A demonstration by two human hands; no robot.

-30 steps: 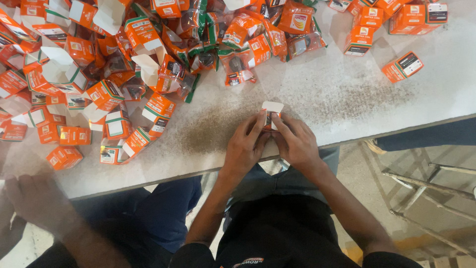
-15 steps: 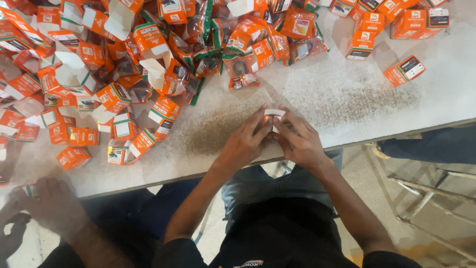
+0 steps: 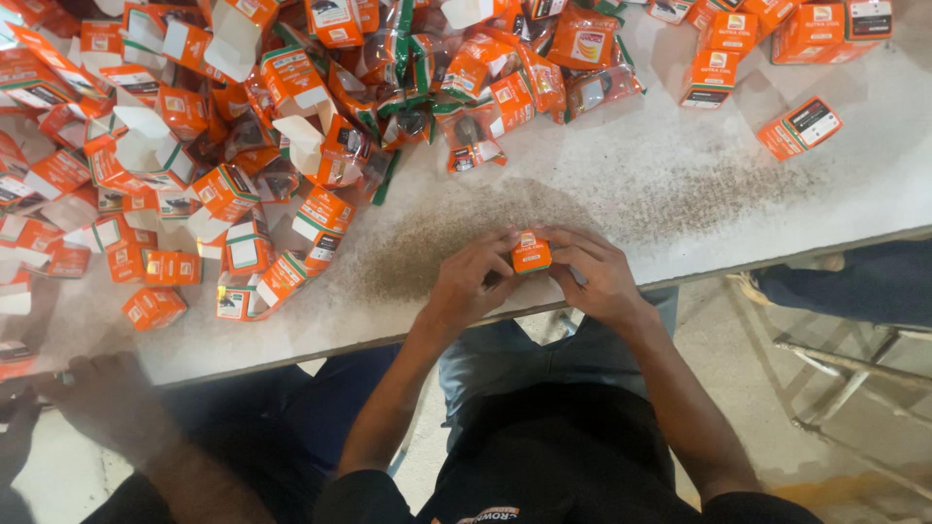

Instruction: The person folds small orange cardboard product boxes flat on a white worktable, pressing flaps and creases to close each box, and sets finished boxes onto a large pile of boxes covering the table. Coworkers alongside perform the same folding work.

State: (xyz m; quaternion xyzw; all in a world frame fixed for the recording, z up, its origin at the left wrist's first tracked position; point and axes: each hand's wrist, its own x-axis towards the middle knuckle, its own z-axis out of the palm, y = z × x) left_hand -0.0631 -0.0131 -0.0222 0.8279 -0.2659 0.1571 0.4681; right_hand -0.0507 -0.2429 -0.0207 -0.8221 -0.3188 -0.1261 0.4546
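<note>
Where the speckled white table [image 3: 680,184] runs across the scene, its far left is buried under a heap of orange cartons [image 3: 233,146], many with flaps open, and clear sachets [image 3: 466,136] lie far centre. A lone closed carton [image 3: 799,127] sits far right, well apart. Another person's hand [image 3: 97,403] rests near left.

At the near edge, centre, the left hand [image 3: 466,291] and right hand [image 3: 597,277] both pinch one small orange carton [image 3: 531,252], fingertips closed on its side faces, just above the tabletop.

Judged light, thin card: stiff along the creases, easily crushed on flat panels, slightly slick print. Best held by opposite edges, near corners.
</note>
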